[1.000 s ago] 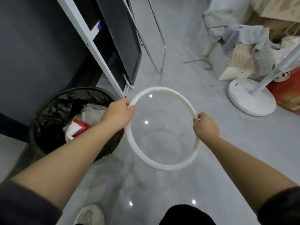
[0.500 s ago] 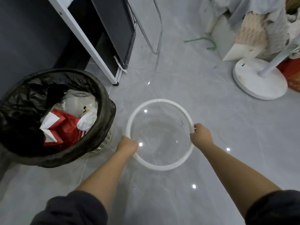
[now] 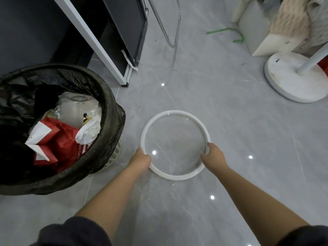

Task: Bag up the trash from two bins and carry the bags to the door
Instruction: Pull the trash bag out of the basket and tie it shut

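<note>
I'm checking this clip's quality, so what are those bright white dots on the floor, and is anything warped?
Head view: the dots look like lamp glare on the glossy floor, one inside the white ring by the left hand; also head view, the wide lens swells the bin at the left edge.

White stand base [image 3: 287, 87] right; green strap [image 3: 220, 30] beyond; chrome leg [image 3: 178, 23] top centre.

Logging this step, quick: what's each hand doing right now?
Left hand: closed, gripping the white ring at its left edge.
Right hand: closed, gripping the same ring's right edge.
</note>
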`<action>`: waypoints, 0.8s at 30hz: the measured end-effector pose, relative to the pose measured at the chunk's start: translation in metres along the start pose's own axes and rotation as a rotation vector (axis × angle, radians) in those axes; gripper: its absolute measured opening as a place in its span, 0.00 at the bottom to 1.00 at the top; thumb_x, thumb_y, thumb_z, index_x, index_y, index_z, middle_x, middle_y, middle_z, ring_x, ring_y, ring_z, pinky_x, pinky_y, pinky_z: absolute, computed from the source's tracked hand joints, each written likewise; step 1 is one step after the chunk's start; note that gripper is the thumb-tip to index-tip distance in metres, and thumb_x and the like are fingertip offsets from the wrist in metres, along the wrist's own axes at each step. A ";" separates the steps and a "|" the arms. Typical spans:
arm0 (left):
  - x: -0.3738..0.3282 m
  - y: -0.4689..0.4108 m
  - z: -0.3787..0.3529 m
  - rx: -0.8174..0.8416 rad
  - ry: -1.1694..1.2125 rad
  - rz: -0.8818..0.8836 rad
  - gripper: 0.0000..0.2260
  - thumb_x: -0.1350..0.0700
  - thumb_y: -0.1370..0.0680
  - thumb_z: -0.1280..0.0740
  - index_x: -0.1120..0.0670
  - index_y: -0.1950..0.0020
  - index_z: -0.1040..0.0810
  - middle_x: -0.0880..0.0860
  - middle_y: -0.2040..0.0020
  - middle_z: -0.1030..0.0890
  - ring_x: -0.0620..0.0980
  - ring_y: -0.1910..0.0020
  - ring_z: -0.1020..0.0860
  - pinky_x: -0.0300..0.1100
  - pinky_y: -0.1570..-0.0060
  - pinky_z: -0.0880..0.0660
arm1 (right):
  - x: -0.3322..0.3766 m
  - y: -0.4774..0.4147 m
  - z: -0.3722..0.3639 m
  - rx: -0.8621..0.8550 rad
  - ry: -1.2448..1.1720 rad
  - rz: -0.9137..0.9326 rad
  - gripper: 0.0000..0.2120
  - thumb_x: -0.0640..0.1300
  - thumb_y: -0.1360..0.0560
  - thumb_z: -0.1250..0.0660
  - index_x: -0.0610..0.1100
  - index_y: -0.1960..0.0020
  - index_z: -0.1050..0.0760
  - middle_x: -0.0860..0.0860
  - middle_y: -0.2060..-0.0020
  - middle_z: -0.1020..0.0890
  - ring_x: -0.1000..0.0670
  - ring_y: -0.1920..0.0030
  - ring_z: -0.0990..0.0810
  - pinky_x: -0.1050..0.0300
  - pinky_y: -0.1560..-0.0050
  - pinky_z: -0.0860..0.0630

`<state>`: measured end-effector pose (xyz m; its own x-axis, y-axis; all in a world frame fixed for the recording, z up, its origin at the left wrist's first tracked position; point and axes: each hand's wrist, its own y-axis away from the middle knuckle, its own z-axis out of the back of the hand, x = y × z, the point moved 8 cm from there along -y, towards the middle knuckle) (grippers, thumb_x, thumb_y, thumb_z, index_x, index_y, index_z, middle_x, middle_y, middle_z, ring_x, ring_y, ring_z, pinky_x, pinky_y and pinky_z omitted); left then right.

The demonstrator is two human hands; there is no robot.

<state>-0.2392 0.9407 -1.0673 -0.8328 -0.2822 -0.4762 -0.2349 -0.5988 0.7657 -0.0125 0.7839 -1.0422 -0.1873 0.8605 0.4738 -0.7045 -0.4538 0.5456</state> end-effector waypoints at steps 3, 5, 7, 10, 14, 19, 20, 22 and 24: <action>-0.028 0.022 0.014 -0.014 -0.126 -0.112 0.18 0.58 0.25 0.42 0.57 0.35 0.32 0.57 0.38 0.25 0.58 0.40 0.26 0.46 0.43 0.29 | 0.016 0.009 0.006 -0.001 -0.025 0.036 0.24 0.38 0.26 0.39 0.40 0.30 0.34 0.43 0.34 0.27 0.43 0.35 0.28 0.54 0.39 0.31; -0.058 0.044 0.022 -0.003 -0.202 -0.217 0.12 0.58 0.24 0.43 0.57 0.41 0.29 0.56 0.45 0.24 0.58 0.45 0.25 0.44 0.51 0.29 | 0.037 0.017 0.010 0.020 -0.040 0.085 0.26 0.38 0.25 0.39 0.42 0.27 0.37 0.43 0.33 0.27 0.44 0.35 0.27 0.57 0.38 0.33; -0.085 0.067 0.029 0.022 -0.249 -0.297 0.06 0.59 0.23 0.45 0.58 0.54 0.29 0.53 0.60 0.28 0.55 0.57 0.27 0.42 0.66 0.34 | 0.062 0.026 0.013 0.040 -0.093 0.153 0.25 0.38 0.24 0.39 0.43 0.28 0.35 0.46 0.33 0.26 0.46 0.35 0.26 0.58 0.38 0.33; -0.107 0.098 0.043 0.100 -0.211 -0.353 0.09 0.60 0.23 0.42 0.59 0.62 0.30 0.58 0.63 0.27 0.58 0.59 0.26 0.40 0.68 0.35 | 0.100 0.042 0.015 0.107 -0.270 0.211 0.23 0.37 0.24 0.40 0.44 0.30 0.33 0.49 0.34 0.25 0.50 0.36 0.25 0.52 0.36 0.28; -0.114 0.137 0.076 0.184 0.015 -0.362 0.04 0.62 0.24 0.38 0.53 0.54 0.28 0.53 0.54 0.28 0.48 0.54 0.28 0.46 0.48 0.27 | 0.142 0.069 0.005 0.252 -0.506 0.211 0.21 0.35 0.24 0.39 0.43 0.31 0.31 0.49 0.37 0.23 0.50 0.40 0.24 0.49 0.39 0.24; -0.105 0.176 0.148 0.035 0.262 -0.369 0.10 0.65 0.22 0.41 0.61 0.45 0.22 0.54 0.58 0.18 0.49 0.59 0.19 0.41 0.53 0.21 | 0.186 0.104 -0.024 0.397 -0.657 0.162 0.18 0.37 0.24 0.36 0.40 0.34 0.29 0.44 0.40 0.22 0.46 0.39 0.23 0.48 0.41 0.23; -0.098 0.180 0.164 -0.021 0.248 -0.381 0.10 0.65 0.21 0.41 0.61 0.45 0.22 0.54 0.59 0.18 0.47 0.61 0.18 0.39 0.58 0.20 | 0.193 0.110 -0.029 0.422 -0.672 0.141 0.17 0.39 0.24 0.35 0.40 0.35 0.28 0.43 0.40 0.21 0.46 0.40 0.22 0.48 0.42 0.22; -0.081 0.187 0.197 -0.158 0.197 -0.421 0.09 0.64 0.22 0.40 0.60 0.50 0.20 0.52 0.62 0.18 0.42 0.69 0.21 0.34 0.69 0.23 | 0.206 0.120 -0.040 0.486 -0.717 0.094 0.12 0.40 0.23 0.36 0.41 0.40 0.27 0.43 0.43 0.20 0.46 0.44 0.20 0.49 0.45 0.21; -0.062 0.195 0.230 -0.324 0.107 -0.486 0.09 0.63 0.24 0.38 0.55 0.58 0.19 0.51 0.64 0.18 0.40 0.73 0.23 0.36 0.70 0.25 | 0.218 0.130 -0.050 0.556 -0.766 0.048 0.11 0.42 0.22 0.38 0.40 0.42 0.26 0.44 0.47 0.20 0.46 0.48 0.20 0.50 0.47 0.22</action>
<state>-0.3485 1.0138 -0.7895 -0.6088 0.0176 -0.7932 -0.3979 -0.8717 0.2860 -0.1793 0.9239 -0.9025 0.4318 0.5415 0.7214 -0.2433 -0.7002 0.6712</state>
